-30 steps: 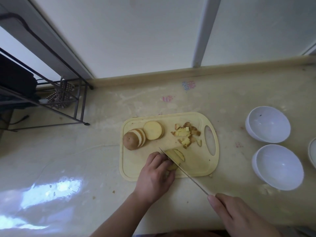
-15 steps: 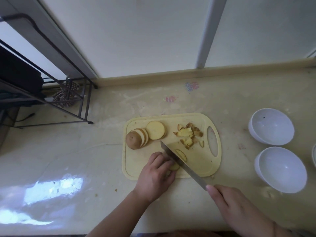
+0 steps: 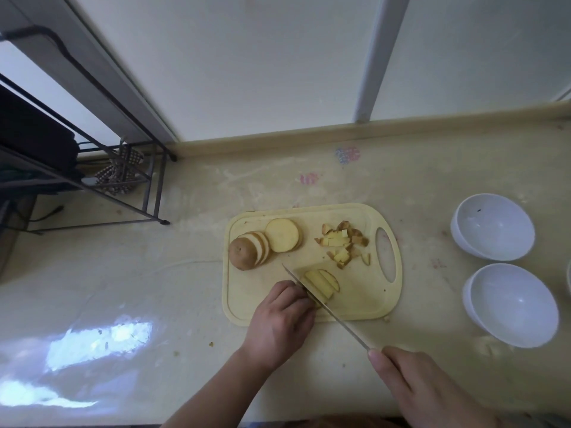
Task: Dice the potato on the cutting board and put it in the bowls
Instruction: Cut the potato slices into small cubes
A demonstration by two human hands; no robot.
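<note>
While left hand point(image 3: 279, 319) pins potato slices point(image 3: 321, 282) with bent fingers | right hand point(image 3: 414, 384) grips knife point(image 3: 327, 307) | risk: blade nicks knuckles close beside it

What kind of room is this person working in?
Most likely a home kitchen counter. A potato is being cut with a knife on a plastic cutting board, two white bowls wait beside it, and a wire rack stands on the worn counter below a window.
</note>
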